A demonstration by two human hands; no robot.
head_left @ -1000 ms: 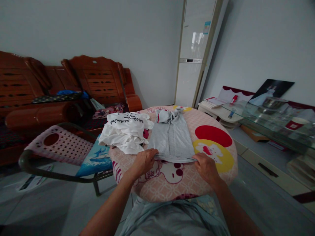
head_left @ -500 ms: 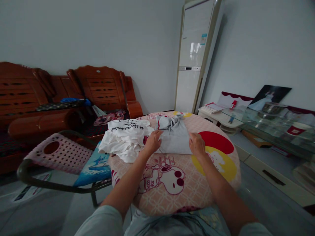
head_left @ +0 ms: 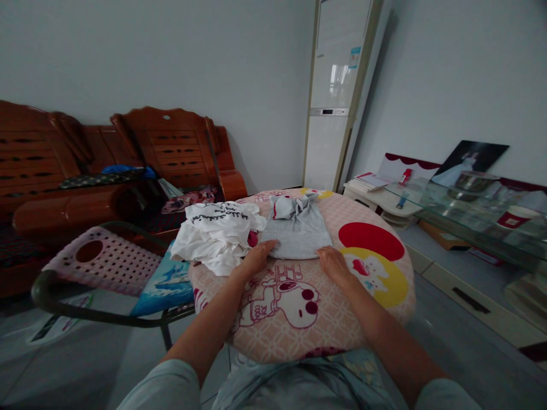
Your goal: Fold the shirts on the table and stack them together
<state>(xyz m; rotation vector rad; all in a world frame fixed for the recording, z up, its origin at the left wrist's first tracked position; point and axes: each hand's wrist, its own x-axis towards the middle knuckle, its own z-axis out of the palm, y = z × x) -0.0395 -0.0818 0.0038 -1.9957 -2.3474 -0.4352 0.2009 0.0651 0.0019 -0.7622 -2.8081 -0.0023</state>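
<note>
A light grey garment [head_left: 299,236] lies on the round table [head_left: 273,341], its near part smoothed flat and its far part bunched up, with a bit of red trim. My left hand [head_left: 258,256] is at the garment's near left corner, fingers closed on the edge. At the near right corner, my right hand [head_left: 333,264] pinches the same edge. Just left of the garment sits a crumpled white shirt [head_left: 217,233] with black lettering. The fingertips are partly hidden by the hands.
A pink woven chair [head_left: 102,259] with a blue cushion [head_left: 164,285] stands left of the table. Behind it is a wooden sofa [head_left: 171,148]. To the right is a glass-topped stand [head_left: 470,216] holding a bowl and a cup. A tall white air conditioner [head_left: 329,142] stands in the corner.
Both hands have come nearer to me, from the garment's sides to its near corners. The garment's near edge has shifted slightly. The view has tilted a little.
</note>
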